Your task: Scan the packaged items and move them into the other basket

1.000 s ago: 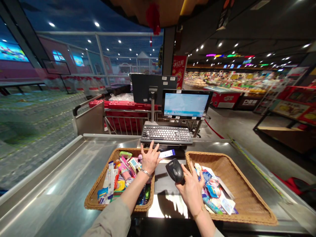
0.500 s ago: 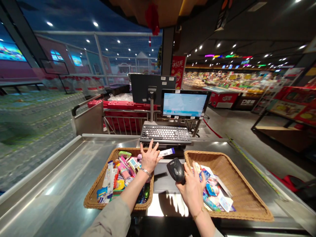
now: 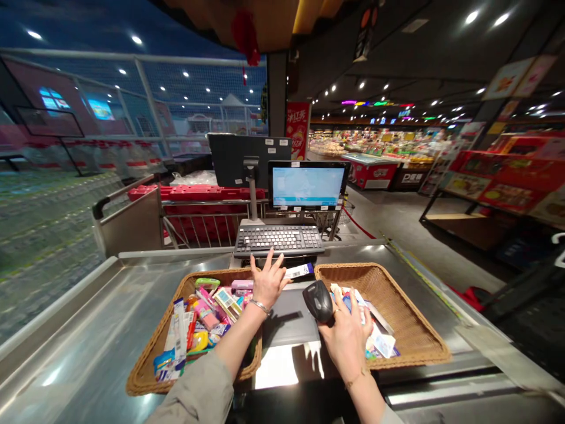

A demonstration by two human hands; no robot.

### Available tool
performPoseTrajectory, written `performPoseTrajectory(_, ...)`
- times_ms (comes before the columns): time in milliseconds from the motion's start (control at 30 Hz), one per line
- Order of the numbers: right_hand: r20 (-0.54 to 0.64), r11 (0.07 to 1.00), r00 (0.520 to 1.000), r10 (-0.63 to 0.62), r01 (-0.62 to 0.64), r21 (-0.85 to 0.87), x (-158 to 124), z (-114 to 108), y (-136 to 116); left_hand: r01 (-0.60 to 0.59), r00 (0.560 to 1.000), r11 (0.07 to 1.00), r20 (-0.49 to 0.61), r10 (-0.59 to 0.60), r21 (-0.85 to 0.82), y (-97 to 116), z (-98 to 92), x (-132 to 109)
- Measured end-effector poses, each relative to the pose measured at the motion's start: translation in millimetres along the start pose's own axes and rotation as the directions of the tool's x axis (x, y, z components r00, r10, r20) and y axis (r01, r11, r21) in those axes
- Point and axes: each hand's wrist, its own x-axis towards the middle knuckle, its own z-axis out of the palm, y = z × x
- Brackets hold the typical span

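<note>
My left hand [image 3: 267, 284] has its fingers spread above the right edge of the left wicker basket [image 3: 148, 359]. Near its fingertips is a white and blue packet [image 3: 299, 271] with a barcode; whether its hidden end is gripped is unclear. Small colourful packets [image 3: 205, 315] fill much of that basket. My right hand [image 3: 346, 330] is around the handle of a black handheld scanner [image 3: 318, 300], its fingers partly spread over the left side of the right wicker basket [image 3: 415, 318]. More small packages [image 3: 383, 343] lie in this basket.
A black keyboard [image 3: 279, 238] stands behind the baskets, with a lit monitor [image 3: 308, 185] and a dark screen back [image 3: 229, 159] beyond it. The metal counter [image 3: 88, 330] has a raised rim. Farther back are a metal cart [image 3: 198, 227] and a red freezer [image 3: 371, 174].
The view has turned right, so the baskets, keyboard and monitors appear farther left. Both hands keep nearly the same pose, and the scanner stays with my right hand.
</note>
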Motion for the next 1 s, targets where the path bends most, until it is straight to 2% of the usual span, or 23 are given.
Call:
performPoseTrajectory(400, -0.066, 0.991, 0.99, 0.125, -0.128, -0.039, -3.7, -13.0, 30.6, -0.084, 0.996, 0.995, 0.014, 0.085, -0.049, 26.9, 17.4, 20.4)
performPoseTrajectory(767, -0.074, 0.963, 0.965, 0.252, -0.257, -0.077, -4.9, -16.1, 55.5, -0.165, 0.986, 0.983, -0.016, 0.165, -0.074, 47.8, 35.1, 33.8)
performPoseTrajectory(1000, -0.108, 0.948, 0.951, 0.29, -0.3, -0.101, -7.1, -14.3, 69.4, -0.208, 0.978, 0.974, -0.002, 0.208, -0.091, 57.2, 46.6, 40.2)
